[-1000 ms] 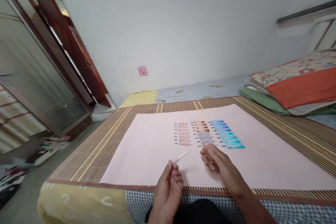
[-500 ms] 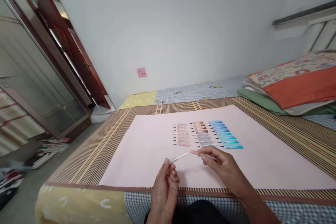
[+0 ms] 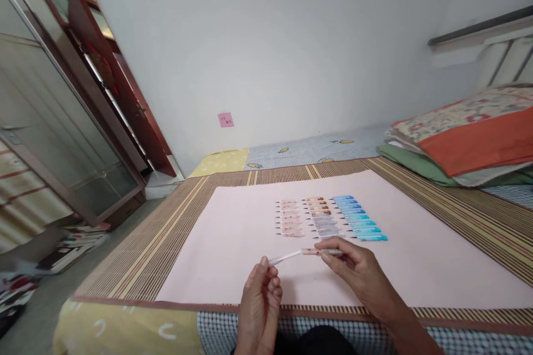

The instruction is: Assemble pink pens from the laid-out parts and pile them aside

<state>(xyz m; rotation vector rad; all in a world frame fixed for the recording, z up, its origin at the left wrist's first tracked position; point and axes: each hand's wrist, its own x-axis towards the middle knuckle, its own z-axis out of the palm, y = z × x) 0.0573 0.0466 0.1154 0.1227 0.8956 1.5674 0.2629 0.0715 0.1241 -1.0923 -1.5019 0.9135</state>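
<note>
My left hand (image 3: 263,294) pinches a thin white pen-like stick (image 3: 287,257) between thumb and forefinger, its far end pointing right. In my right hand (image 3: 353,266) a slim pen barrel (image 3: 310,252) with a reddish pattern is gripped by the fingertips. The stick's end meets the barrel's left end; whether it sits inside cannot be told. Beyond the hands lie pens with dark pointed tips in three columns: pale pink pens (image 3: 290,217), brown pens (image 3: 318,206) above grey pens (image 3: 327,226), and blue to turquoise pens (image 3: 360,219). The right hand is close to the lowest grey ones.
A pale pink sheet (image 3: 216,249) lies under the pens on a striped mat (image 3: 137,249) over a bed. Folded bedding (image 3: 478,133) is piled at the back right. A white wall (image 3: 291,55) stands behind, with a door (image 3: 120,83) at the left.
The stick and the barrel have come end to end, closing the small gap between them. The barrel has levelled out, and the view has shifted slightly.
</note>
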